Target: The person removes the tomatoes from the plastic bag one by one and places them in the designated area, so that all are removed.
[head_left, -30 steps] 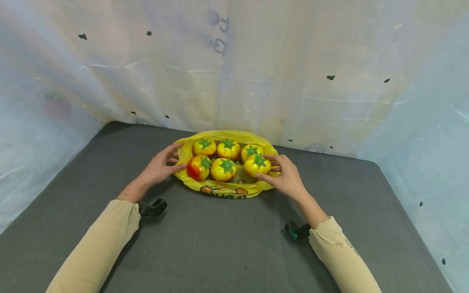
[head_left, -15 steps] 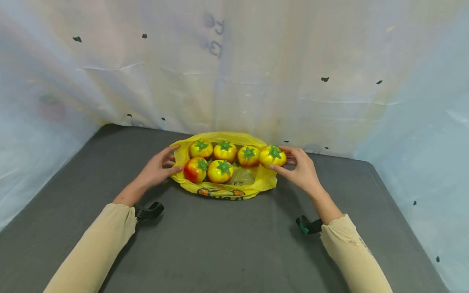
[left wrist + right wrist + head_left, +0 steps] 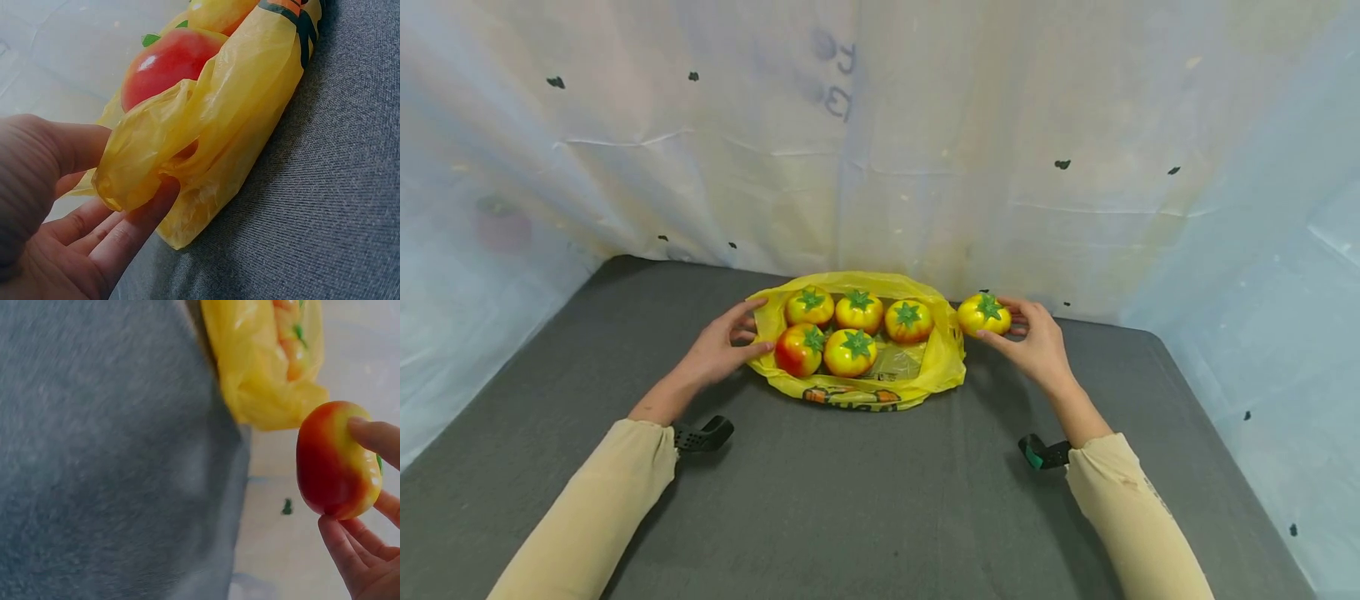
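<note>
A yellow plastic bag (image 3: 946, 367) lies with its mouth spread wide on the dark table. Several glossy yellow-red tomatoes with green star-shaped tops, such as the red-sided tomato (image 3: 797, 352), sit inside it. My left hand (image 3: 718, 343) grips the bag's left rim, and the left wrist view shows the crumpled plastic (image 3: 156, 150) between thumb and fingers. Beyond the bag's right rim, my right hand (image 3: 1037, 343) holds one tomato (image 3: 982, 314) between thumb and fingers. From the right wrist view, this tomato's underside (image 3: 328, 462) is red.
A dark grey cloth-covered table (image 3: 850, 500) lies under the bag. Pale sheeting (image 3: 925, 150) with small dark marks hangs close behind it and along both sides. A black wrist strap (image 3: 703, 435) shows at the left wrist, another strap (image 3: 1045, 452) at the right.
My right hand has lifted one tomato from the bag's right end and carried it rightward past the rim. My left hand keeps its grip on the bag.
</note>
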Demonstrator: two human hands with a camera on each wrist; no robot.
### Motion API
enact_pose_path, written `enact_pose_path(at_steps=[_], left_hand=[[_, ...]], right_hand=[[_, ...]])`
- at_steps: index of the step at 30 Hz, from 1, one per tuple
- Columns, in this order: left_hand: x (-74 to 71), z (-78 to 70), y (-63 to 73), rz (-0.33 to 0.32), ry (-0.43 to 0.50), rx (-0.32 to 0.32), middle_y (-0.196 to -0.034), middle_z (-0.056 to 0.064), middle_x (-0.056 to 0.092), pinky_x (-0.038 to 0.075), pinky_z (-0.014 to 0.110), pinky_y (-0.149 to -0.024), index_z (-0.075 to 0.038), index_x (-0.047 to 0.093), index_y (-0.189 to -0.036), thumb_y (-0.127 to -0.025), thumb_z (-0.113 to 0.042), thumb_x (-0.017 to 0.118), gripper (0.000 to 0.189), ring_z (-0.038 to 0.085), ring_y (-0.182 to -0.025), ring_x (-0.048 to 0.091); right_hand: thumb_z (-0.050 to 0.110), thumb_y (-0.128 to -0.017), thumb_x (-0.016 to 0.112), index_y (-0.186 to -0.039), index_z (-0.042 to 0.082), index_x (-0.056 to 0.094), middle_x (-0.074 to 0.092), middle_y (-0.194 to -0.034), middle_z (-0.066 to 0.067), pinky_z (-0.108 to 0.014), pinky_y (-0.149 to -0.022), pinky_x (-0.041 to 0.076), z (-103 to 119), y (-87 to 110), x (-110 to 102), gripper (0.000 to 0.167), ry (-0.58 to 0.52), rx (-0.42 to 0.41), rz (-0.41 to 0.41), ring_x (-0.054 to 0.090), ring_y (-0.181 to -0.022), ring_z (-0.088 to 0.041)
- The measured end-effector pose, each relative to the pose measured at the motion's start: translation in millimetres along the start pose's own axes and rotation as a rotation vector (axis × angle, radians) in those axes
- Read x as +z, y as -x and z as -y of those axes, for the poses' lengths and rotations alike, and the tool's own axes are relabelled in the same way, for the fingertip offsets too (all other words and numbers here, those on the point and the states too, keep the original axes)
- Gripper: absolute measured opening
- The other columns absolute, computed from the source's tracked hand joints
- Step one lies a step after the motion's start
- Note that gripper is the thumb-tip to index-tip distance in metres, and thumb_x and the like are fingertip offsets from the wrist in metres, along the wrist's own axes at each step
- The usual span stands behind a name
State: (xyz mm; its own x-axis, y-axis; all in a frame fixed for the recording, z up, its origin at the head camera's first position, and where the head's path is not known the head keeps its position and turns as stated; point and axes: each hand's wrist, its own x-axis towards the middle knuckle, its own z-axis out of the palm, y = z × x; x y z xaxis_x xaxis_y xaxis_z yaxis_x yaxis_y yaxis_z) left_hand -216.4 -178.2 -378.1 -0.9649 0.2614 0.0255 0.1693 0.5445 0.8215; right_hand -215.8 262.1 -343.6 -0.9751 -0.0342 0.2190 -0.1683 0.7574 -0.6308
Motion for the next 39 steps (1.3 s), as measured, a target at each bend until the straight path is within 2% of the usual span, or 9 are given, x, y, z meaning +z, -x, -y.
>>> enact_pose_path(at_steps=[11, 21, 30, 34, 39], left_hand=[[0.4, 1.3, 0.1, -0.009, 0.008, 0.006, -0.124, 0.025, 0.051, 0.048, 0.053, -0.09, -0.008, 0.028, -0.151, -0.092, -0.02, 0.065, 0.071, 0.042, -0.115, 0.054], [0.7, 3.3, 0.6, -0.007, -0.004, 0.01, -0.125, 0.025, 0.052, 0.048, 0.053, -0.09, -0.008, 0.027, -0.151, -0.092, -0.021, 0.065, 0.071, 0.04, -0.114, 0.055], [1.7, 0.7, 0.5, -0.009, -0.02, 0.006, -0.124, 0.026, 0.053, 0.048, 0.053, -0.09, -0.007, 0.027, -0.151, -0.092, -0.02, 0.065, 0.071, 0.04, -0.112, 0.057], [2.0, 1.1, -0.7, -0.008, -0.024, 0.007, -0.125, 0.026, 0.052, 0.048, 0.053, -0.091, -0.006, 0.027, -0.151, -0.092, -0.022, 0.065, 0.072, 0.04, -0.112, 0.056], [1.3, 2.3, -1.2, -0.004, -0.029, 0.001, -0.126, 0.026, 0.051, 0.049, 0.052, -0.089, -0.007, 0.027, -0.151, -0.092, -0.023, 0.065, 0.072, 0.04, -0.113, 0.056]], right_hand=[[0.028, -0.085, 0.073, -0.138, 0.001, 0.046, 0.046, -0.128, -0.025, -0.049, -0.095, 0.047, -26.7, -11.1, 9.1, 0.065, 0.026, 0.118, 0.004, 0.053, -0.114, -0.04], [0.028, -0.086, 0.072, -0.139, 0.0, 0.043, 0.041, -0.133, -0.027, -0.05, -0.099, 0.044, -35.2, -11.8, 17.0, 0.067, 0.033, 0.19, 0.022, 0.049, -0.119, -0.041], [0.025, -0.087, 0.071, -0.142, -0.003, 0.038, 0.036, -0.135, -0.029, -0.049, -0.101, 0.044, -35.7, -11.9, 16.9, 0.07, 0.017, 0.2, 0.02, 0.046, -0.123, -0.043], [0.026, -0.087, 0.071, -0.143, -0.003, 0.036, 0.036, -0.136, -0.03, -0.05, -0.102, 0.042, -33.2, -11.6, 11.4, 0.071, 0.051, 0.202, 0.025, 0.041, -0.126, -0.043], [0.03, -0.088, 0.068, -0.143, -0.001, 0.038, 0.038, -0.135, -0.029, -0.053, -0.099, 0.041, -23.4, -11.9, 4.9, 0.07, 0.114, 0.168, -0.04, 0.044, -0.118, -0.044]])
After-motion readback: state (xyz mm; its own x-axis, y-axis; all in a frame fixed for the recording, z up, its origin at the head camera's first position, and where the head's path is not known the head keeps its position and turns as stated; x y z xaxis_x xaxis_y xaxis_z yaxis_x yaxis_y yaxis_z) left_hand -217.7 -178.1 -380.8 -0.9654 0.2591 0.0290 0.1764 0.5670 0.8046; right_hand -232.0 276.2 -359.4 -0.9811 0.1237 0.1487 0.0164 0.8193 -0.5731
